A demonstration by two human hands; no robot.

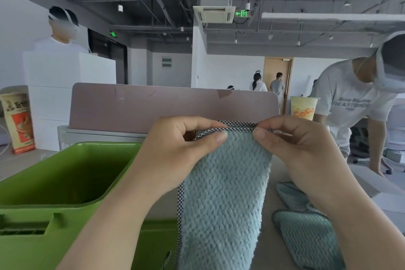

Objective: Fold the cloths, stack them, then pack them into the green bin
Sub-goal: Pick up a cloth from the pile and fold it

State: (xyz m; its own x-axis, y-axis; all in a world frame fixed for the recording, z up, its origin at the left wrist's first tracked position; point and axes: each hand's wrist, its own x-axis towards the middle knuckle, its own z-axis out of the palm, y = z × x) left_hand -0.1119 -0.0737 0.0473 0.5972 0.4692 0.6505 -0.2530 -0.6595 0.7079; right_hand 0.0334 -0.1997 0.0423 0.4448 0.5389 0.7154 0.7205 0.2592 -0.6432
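I was in the folding step: my left hand [175, 147] and right hand [291, 144] both held the cloth [221, 193] up off the counter [278, 182], each set of fingers [215, 137] pinched shut on the checked top hem, one near each end. The pale blue cloth hung down narrow between my forearms, so I judged it already doubled lengthwise, though I could not be sure from that angle how many layers there were. The bin [65, 173] stood just to my left, and I saw no cloth in the part of it that showed. Two more cloths [306, 232] lay on the counter under my right arm, seemingly folded. The next move, as I read it, called for laying the cloth flat, bringing the held hem over to the bottom edge with corners matched, then setting it on the others before any packing.
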